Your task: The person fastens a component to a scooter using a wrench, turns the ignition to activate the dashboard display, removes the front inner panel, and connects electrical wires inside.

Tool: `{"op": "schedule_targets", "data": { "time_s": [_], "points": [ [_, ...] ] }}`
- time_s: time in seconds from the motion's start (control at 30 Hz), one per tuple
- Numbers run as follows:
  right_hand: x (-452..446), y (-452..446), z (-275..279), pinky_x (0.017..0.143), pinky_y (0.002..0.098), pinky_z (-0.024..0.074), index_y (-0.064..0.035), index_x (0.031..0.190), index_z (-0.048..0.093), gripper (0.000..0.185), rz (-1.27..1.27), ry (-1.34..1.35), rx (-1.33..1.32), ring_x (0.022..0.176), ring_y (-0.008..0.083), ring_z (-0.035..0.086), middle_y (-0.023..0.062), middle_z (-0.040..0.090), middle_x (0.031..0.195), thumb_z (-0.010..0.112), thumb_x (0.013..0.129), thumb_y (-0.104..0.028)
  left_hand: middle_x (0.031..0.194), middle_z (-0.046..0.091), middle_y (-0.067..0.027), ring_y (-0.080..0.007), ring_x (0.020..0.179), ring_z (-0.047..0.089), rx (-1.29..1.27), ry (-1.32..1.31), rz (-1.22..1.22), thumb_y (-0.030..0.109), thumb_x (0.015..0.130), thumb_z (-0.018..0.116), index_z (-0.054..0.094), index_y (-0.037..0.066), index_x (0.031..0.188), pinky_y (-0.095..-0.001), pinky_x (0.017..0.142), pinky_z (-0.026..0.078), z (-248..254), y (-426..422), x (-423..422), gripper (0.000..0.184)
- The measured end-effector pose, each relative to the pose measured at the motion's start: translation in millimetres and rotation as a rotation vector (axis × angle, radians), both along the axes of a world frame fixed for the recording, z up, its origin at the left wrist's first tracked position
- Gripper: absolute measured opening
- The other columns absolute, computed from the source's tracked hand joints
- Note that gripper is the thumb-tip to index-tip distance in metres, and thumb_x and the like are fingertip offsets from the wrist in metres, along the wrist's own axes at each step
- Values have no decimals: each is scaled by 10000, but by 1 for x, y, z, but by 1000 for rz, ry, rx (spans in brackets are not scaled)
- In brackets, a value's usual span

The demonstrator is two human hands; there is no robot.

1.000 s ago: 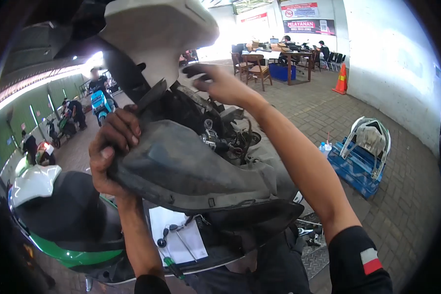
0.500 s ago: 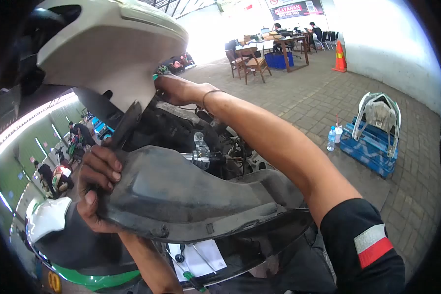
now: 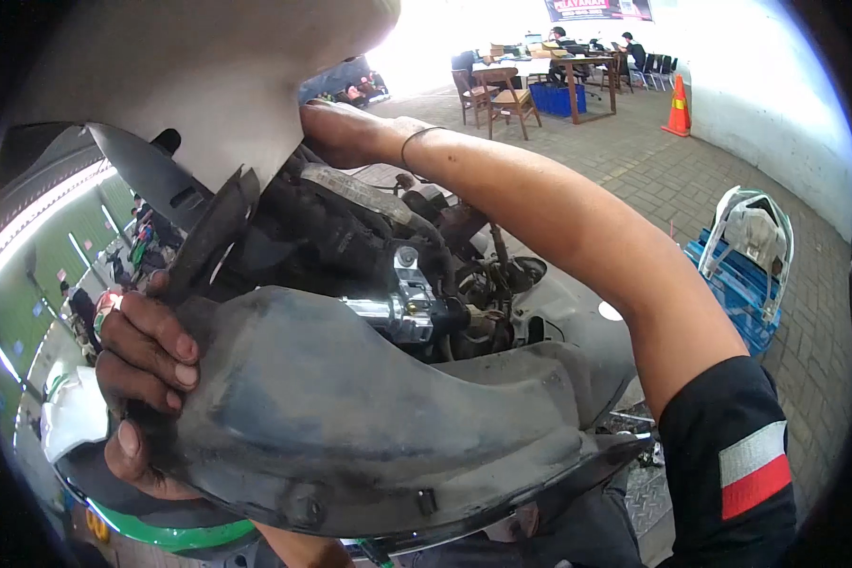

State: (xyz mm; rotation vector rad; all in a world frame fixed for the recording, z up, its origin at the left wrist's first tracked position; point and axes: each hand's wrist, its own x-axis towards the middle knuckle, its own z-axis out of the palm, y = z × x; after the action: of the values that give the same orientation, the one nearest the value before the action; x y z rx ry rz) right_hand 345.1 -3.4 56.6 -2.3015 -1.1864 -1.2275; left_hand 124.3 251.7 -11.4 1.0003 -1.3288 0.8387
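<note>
My left hand (image 3: 151,379) is closed around the left end of a dusty black plastic scooter panel (image 3: 350,407), with its fingers over the top edge. Behind this panel shows a shiny metal ignition lock (image 3: 412,308) among dark cables and frame parts. My right hand (image 3: 346,133) reaches in behind the pale scooter front cover (image 3: 246,76) at the upper left; that cover hides its fingers. A narrow black plastic strip (image 3: 213,237) rises from the panel's left end towards the cover's lower tip.
The scooter's black seat with green trim (image 3: 189,538) lies low on the left. On the right, a white body part (image 3: 753,251) rests on a blue box (image 3: 734,293). Farther back stand an orange cone (image 3: 678,106), wooden chairs (image 3: 513,99) and tables with people.
The panel and my left hand now appear lower and nearer. My right hand has gone deeper behind the cover, and the green item by its fingers is out of sight. The view has shifted.
</note>
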Motion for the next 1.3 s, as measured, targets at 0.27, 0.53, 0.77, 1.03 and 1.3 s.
{"op": "schedule_targets", "data": {
  "time_s": [0.27,0.53,0.77,1.03,1.3],
  "points": [
    [20,7,-6,878,490,566,29,1012,729,173,127,-281,-44,1007,431,708,271,720,1018,609,915,-50,722,526,-71,-219,845,529,-107,26,-29,427,797,578,461,128,664,-485,1142,357,-2,2,6,348],
    [3,3,2,985,468,537,-9,1253,658,358,229,-343,-111,1150,422,654,270,681,1223,596,901,25,714,522,-80,-219,812,525,-66,-9,-153,412,789,546,461,118,644,-451,1029,347,5,8,11,340],
    [11,7,-2,1001,450,532,-34,1257,677,333,82,-166,-151,1176,413,652,252,682,1246,640,926,-32,705,520,-96,-213,769,507,-72,19,-170,385,758,544,468,104,630,-433,951,346,5,3,-2,317],
    [17,14,-6,1031,416,534,-11,1285,678,349,148,-274,-171,1167,351,671,209,704,1247,654,946,-91,694,521,-112,-218,758,499,-283,-12,-248,381,757,543,461,106,614,-433,995,358,-12,62,37,320],
    [-26,12,14,1021,399,546,-50,1390,647,379,-217,539,-252,1121,259,691,153,706,1309,616,1039,-190,748,510,-90,-234,847,508,-88,-55,-139,407,799,499,450,123,705,-463,1130,321,-2,57,40,302]
  ]
}}
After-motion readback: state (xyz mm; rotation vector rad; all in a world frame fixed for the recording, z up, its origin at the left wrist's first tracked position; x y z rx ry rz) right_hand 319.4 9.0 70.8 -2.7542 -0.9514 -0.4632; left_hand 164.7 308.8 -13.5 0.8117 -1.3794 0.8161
